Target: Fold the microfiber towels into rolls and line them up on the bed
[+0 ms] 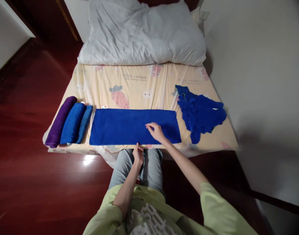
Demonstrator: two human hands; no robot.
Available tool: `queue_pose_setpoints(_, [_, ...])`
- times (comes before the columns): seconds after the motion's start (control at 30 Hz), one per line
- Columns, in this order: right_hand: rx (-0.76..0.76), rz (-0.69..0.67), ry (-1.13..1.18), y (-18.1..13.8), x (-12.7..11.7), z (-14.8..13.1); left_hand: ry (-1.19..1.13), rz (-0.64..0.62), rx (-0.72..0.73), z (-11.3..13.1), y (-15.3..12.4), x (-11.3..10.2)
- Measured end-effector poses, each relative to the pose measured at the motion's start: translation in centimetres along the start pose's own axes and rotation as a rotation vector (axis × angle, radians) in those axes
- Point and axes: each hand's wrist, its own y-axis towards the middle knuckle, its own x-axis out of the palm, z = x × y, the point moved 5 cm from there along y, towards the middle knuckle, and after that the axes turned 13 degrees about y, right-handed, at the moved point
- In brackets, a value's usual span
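Note:
A blue towel (120, 127) lies flat as a long rectangle along the near side of the bed, its long edges running left to right. My left hand (138, 154) is at the towel's near edge, thumb and fingers closed on that edge around the middle. Over the right half of the towel is my right hand (155, 132), fingers stretched out to the left with nothing visible in them. Whether it touches the cloth I cannot tell. A crumpled blue cloth (200, 112) with green edging lies to the right.
To the left lie a purple rolled towel (61, 122), a blue folded towel (72, 122) and a lighter blue one (84, 125), side by side. A grey-white quilt (144, 34) is heaped across the bed's far end. The bed (102, 85) has a cream patterned sheet; a wall (257, 81) stands at right.

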Motion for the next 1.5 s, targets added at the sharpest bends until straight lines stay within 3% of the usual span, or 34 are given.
queue_pose_setpoints(0.1, [0.021, -0.135, -0.158, 9.6, -0.3, 1.9, 0.154, 0.022, 0.133, 0.3, 0.1, -0.1])
queue_pose_setpoints(0.17, [0.097, -0.225, -0.244, 14.4, 0.2, 4.0, 0.274, 0.046, 0.202, 0.5, 0.1, -0.1])
queue_pose_setpoints(0.23, [0.17, -0.293, -0.327, 17.6, 1.1, 6.2, 0.385, 0.054, 0.246, 0.6, 0.2, -0.2])
queue_pose_setpoints(0.33, [0.26, -0.404, -0.387, 20.0, 2.9, 8.6, 0.492, 0.052, 0.264, 0.6, 0.5, -0.2])
queue_pose_setpoints(0.6, [0.338, -0.501, -0.431, 21.1, 5.0, 9.7, 0.478, 0.079, 0.24, 0.3, 0.5, -0.4])
queue_pose_setpoints(1.0, [0.305, -0.308, -0.188, 22.0, 2.8, 8.0, 0.507, 0.135, 0.298, 1.5, -1.1, -0.5])
queue_pose_setpoints(1.27, [0.324, -0.302, -0.138, 20.8, 3.3, 9.4, 0.541, 0.109, 0.285, 1.3, -0.8, -0.5])
queue_pose_setpoints(1.5, [0.28, -0.298, 0.007, 21.4, 3.0, 8.4, 0.55, 0.125, 0.304, 1.9, -1.2, -0.7])
